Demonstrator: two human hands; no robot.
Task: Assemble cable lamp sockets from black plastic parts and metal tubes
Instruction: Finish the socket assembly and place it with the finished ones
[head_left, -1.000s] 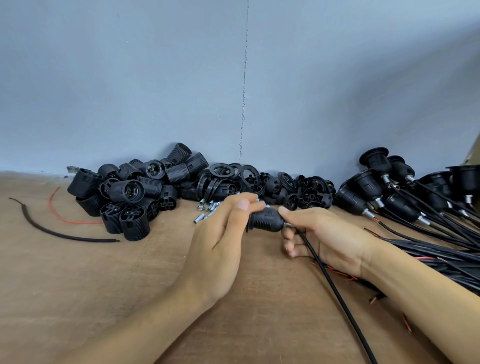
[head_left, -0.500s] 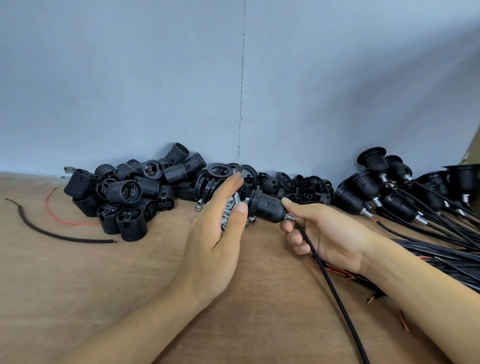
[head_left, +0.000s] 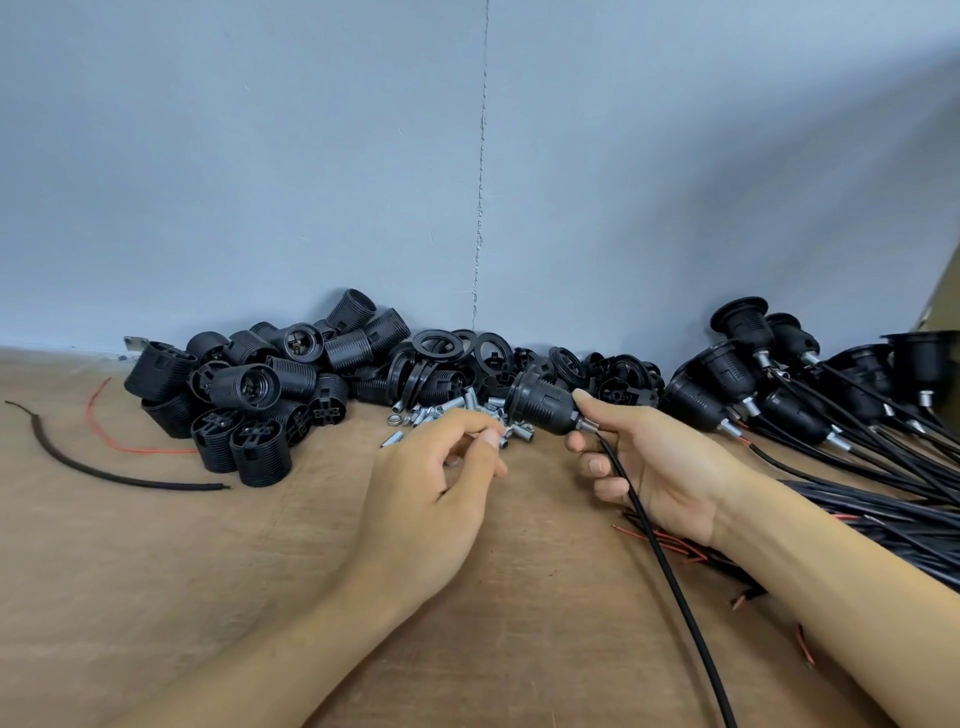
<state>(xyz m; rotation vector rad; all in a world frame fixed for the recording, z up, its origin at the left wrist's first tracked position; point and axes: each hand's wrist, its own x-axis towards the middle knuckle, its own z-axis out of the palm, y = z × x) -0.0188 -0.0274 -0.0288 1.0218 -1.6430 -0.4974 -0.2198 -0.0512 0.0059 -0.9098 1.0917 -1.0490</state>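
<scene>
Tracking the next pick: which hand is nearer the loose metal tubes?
Left. The left hand is at the metal tubes, fingers curled; the right hand holds a socket to their right.

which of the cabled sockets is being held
The socket the right hand grips by its metal tube; the other sockets lie heaped far right.

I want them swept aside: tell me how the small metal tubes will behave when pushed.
The metal tubes are short smooth cylinders lying loose on the wooden table, so they would probably roll and scatter. Open ends show they are hollow, so likely light yet stiff. Their shiny finish may slip in a pinch.
</scene>
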